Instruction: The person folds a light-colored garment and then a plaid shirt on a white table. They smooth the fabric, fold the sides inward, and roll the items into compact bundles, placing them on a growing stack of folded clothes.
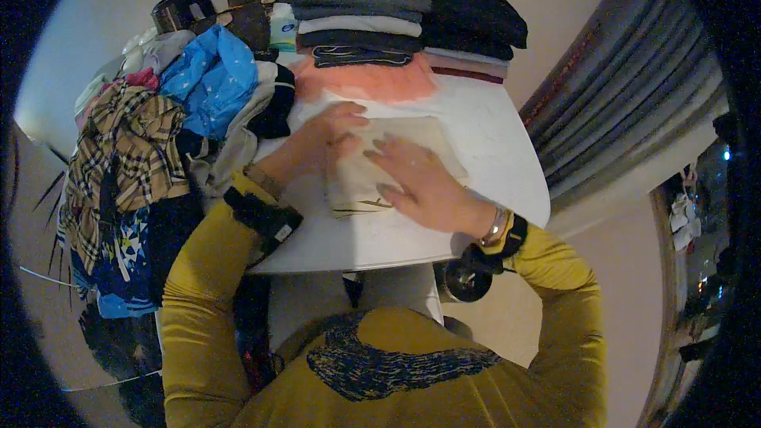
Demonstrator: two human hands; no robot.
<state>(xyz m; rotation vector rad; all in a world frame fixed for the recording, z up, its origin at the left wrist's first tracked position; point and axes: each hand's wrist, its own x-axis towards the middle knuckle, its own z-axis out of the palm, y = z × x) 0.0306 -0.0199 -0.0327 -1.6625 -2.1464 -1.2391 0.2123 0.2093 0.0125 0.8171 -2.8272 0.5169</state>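
Note:
On the white table (505, 154) before me lies a folded cream garment (357, 184), roughly rectangular, with thin dark lines at its near edge. My right hand (416, 184) rests palm down across its middle and right part, fingers apart. Over its upper left edge is my left hand (333, 134), fingers spread and slightly blurred; whether it presses on the cloth is hard to tell. Neither hand grips anything. Just beyond the garment lies a salmon-pink cloth (368, 80), partly under a stack of folded clothes (359, 12) topped by a white one with dark trim.
Left on the table are heaped a checked garment (131, 142), a blue patterned cloth (211, 83) and other crumpled clothes. A second folded pile (469, 18), mostly black, stands at the back right. A tissue pack (283, 27) and boxes stand behind. A grey curtain (624, 77) hangs at right.

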